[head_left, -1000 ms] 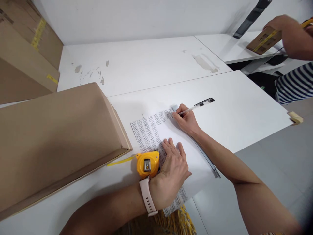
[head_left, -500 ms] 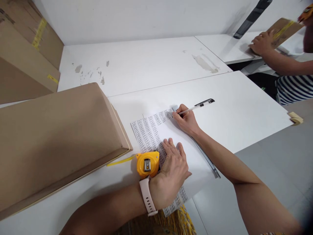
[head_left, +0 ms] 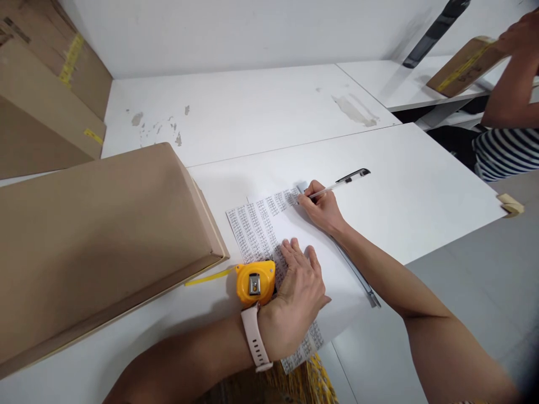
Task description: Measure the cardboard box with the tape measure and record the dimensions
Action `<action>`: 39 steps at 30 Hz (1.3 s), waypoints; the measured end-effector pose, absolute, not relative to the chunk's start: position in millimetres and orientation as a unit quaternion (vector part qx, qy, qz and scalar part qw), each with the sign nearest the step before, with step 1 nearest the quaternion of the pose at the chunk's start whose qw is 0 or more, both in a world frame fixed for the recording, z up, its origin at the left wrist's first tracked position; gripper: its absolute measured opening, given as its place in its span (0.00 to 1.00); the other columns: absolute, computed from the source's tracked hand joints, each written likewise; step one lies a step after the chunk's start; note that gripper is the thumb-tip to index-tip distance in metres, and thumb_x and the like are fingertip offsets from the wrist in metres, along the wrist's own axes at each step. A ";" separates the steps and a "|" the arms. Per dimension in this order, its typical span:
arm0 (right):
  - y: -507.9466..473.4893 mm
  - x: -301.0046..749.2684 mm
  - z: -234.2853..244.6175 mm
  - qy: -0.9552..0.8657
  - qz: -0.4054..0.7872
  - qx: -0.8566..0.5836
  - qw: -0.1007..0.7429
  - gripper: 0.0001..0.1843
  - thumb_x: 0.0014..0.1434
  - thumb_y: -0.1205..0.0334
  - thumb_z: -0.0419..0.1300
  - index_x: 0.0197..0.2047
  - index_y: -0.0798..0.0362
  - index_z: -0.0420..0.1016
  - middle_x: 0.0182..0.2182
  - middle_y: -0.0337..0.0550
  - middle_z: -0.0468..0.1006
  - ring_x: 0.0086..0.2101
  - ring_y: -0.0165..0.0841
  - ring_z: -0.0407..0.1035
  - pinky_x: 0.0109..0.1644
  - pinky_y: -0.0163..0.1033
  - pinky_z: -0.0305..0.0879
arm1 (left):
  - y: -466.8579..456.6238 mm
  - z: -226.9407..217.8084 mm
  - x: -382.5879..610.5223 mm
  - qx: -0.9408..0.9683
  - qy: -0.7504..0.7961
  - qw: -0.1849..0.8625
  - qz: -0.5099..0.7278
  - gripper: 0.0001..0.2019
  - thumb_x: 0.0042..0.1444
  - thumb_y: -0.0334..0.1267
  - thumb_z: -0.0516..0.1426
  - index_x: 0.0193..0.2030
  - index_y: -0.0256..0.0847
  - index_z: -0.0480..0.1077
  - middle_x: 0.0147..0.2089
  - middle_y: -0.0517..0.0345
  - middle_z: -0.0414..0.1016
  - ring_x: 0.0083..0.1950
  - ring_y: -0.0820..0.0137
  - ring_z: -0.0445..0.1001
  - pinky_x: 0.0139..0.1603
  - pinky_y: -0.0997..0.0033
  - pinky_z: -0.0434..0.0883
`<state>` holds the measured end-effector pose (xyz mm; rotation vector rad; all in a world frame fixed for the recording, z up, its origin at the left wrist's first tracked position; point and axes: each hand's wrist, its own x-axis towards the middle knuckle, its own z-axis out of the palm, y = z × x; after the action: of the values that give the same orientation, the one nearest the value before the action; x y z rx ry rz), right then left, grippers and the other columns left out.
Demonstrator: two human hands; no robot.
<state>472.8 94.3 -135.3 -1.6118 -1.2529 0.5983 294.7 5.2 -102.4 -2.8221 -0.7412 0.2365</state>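
My right hand [head_left: 322, 207] pinches a pen [head_left: 351, 175] between thumb and fingers, its tip end down at the top of the sheet of paper [head_left: 252, 235] and its dark clip end slanting up and away to the right; my left hand [head_left: 298, 292] lies flat on the same sheet, fingers a little spread, nearer to me than the right; the sheet is thus under both hands, with columns of small dark writing running out to the left of my left fingers, a blank stretch between the two hands, and more writing showing on the near side of my left palm; the writing is too small to read.

Just left of my left hand, by the pale watch strap [head_left: 255, 339], sits a yellow tape measure [head_left: 255, 282], its blade [head_left: 210, 276] drawn out leftward; whether it touches my wrist I cannot tell; farther left is a large cardboard box [head_left: 96, 241] on the white desk [head_left: 400, 185]; a thin grey strip [head_left: 353, 269] passes beneath my right forearm; well beyond my right hand, another person's hand [head_left: 520, 36] is at a small box [head_left: 461, 67].
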 end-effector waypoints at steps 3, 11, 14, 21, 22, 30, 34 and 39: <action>94.6 472.9 -135.7 -0.519 0.242 -0.661 0.486 0.14 0.56 0.59 0.63 0.26 0.49 0.60 0.18 0.31 0.58 0.22 0.27 0.50 0.26 0.38 0.46 | 5.6 -103.1 295.2 -0.960 -0.258 0.084 0.072 0.48 0.58 0.66 0.57 0.70 0.23 0.62 0.66 0.22 0.67 0.66 0.38 0.70 0.66 0.41 0.64; 94.3 475.2 -135.2 -0.504 0.229 -0.664 0.502 0.13 0.56 0.62 0.61 0.25 0.49 0.60 0.19 0.31 0.58 0.23 0.27 0.52 0.27 0.38 0.47 | 7.9 -90.4 289.2 -0.964 -0.230 0.102 0.083 0.45 0.63 0.63 0.54 0.71 0.20 0.60 0.65 0.21 0.67 0.65 0.40 0.71 0.65 0.44 0.64; 94.8 476.9 -136.1 -0.520 0.238 -0.655 0.494 0.13 0.57 0.61 0.61 0.26 0.49 0.60 0.19 0.31 0.57 0.22 0.27 0.51 0.27 0.38 0.47 | 9.8 -84.6 287.9 -0.965 -0.215 0.113 0.099 0.45 0.64 0.62 0.54 0.71 0.19 0.59 0.65 0.20 0.67 0.64 0.39 0.72 0.65 0.44 0.66; 95.2 478.3 -137.6 -0.536 0.240 -0.643 0.491 0.14 0.59 0.60 0.62 0.26 0.49 0.60 0.20 0.30 0.57 0.22 0.26 0.51 0.26 0.38 0.46 | 9.9 -86.7 288.8 -0.961 -0.214 0.142 0.099 0.44 0.65 0.63 0.52 0.71 0.21 0.60 0.65 0.23 0.68 0.64 0.41 0.72 0.64 0.45 0.67; 95.2 478.3 -137.6 -0.538 0.240 -0.642 0.491 0.14 0.59 0.60 0.62 0.26 0.49 0.60 0.19 0.30 0.57 0.22 0.26 0.51 0.26 0.38 0.46 | 9.9 -86.7 288.9 -0.962 -0.214 0.136 0.100 0.44 0.64 0.63 0.52 0.71 0.21 0.60 0.65 0.22 0.68 0.64 0.40 0.72 0.64 0.45 0.67; 95.0 477.6 -137.4 -0.529 0.250 -0.650 0.485 0.15 0.59 0.60 0.62 0.26 0.49 0.59 0.19 0.30 0.56 0.22 0.26 0.50 0.26 0.37 0.46 | 12.8 -78.3 289.0 -0.967 -0.219 0.081 0.100 0.42 0.63 0.60 0.56 0.70 0.23 0.62 0.65 0.24 0.68 0.65 0.41 0.71 0.65 0.45 0.67; 95.3 477.9 -136.9 -0.527 0.249 -0.653 0.483 0.14 0.58 0.60 0.62 0.26 0.49 0.60 0.19 0.30 0.57 0.22 0.26 0.50 0.26 0.37 0.46 | 11.5 -83.7 290.0 -0.967 -0.221 0.082 0.097 0.45 0.61 0.61 0.58 0.70 0.21 0.61 0.65 0.22 0.67 0.65 0.38 0.71 0.65 0.44 0.67; 95.7 478.7 -137.1 -0.516 0.248 -0.660 0.486 0.14 0.58 0.61 0.61 0.26 0.49 0.59 0.19 0.31 0.58 0.22 0.26 0.51 0.26 0.37 0.47 | 9.3 -90.5 289.7 -0.968 -0.238 0.040 0.065 0.46 0.59 0.59 0.62 0.70 0.18 0.61 0.65 0.20 0.66 0.66 0.36 0.69 0.67 0.41 0.65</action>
<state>478.7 95.7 -137.1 -1.6060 -1.2564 0.6030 289.7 9.3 -90.5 -2.9659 -0.7297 0.1982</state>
